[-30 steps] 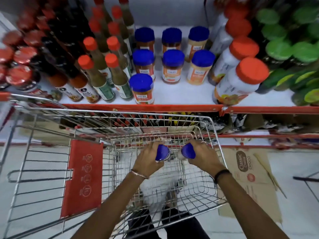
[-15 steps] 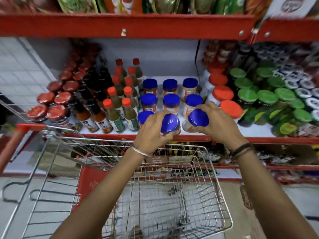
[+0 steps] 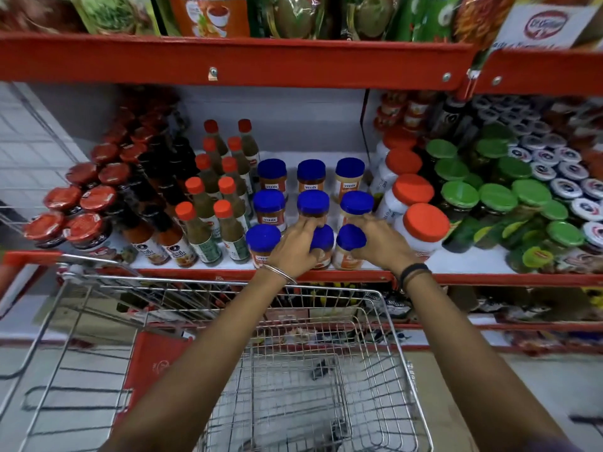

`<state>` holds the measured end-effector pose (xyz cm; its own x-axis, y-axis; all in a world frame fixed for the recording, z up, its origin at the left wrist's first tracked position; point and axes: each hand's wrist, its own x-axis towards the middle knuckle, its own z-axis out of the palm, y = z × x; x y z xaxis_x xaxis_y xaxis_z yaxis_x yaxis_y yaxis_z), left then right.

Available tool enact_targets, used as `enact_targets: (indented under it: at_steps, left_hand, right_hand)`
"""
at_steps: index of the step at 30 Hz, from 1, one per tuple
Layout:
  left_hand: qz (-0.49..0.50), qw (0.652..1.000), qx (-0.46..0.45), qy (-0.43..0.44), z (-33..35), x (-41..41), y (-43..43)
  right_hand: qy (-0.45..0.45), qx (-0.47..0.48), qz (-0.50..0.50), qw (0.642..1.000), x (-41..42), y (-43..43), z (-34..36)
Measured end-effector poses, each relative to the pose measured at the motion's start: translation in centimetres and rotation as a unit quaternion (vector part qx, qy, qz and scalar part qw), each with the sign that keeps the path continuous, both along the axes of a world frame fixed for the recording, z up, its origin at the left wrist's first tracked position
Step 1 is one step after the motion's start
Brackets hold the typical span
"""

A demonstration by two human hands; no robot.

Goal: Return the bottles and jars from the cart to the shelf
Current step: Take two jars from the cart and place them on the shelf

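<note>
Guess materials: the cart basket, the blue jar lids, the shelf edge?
Cart basket: bare metal wire, shiny silver grid, likely plated steel.
Blue jar lids: probably plastic, uniform matte blue with a soft sheen.
Shelf edge: looks like red-painted sheet metal, glossy; the shelf above shows screw heads.

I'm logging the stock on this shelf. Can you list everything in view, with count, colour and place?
blue-lidded jars: nine, orange or cream contents, three rows at shelf centre; the front two are in the hands
green sauce bottles: about ten, orange caps, left of the jars
dark bottles: count unclear, further left
red-lidded jars: about ten, far left
white jars: four, orange lids, right of centre
green-lidded jars: many, right
packets: several, top shelf
cart: one, metal wire, looks empty
left hand: on a front jar
right hand: on a front jar
</note>
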<state>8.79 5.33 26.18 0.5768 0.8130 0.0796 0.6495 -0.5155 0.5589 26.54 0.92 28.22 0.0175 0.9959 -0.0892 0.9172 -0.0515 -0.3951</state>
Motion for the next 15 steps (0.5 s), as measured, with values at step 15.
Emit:
enact_targets:
  at_steps: [15]
  left_hand:
    - [0.079,0.959,0.195,-0.189,0.1,-8.6,-3.6]
  right_hand:
    - [0.087,0.19,-0.08,0.975,-6.1,-2.9,-0.5]
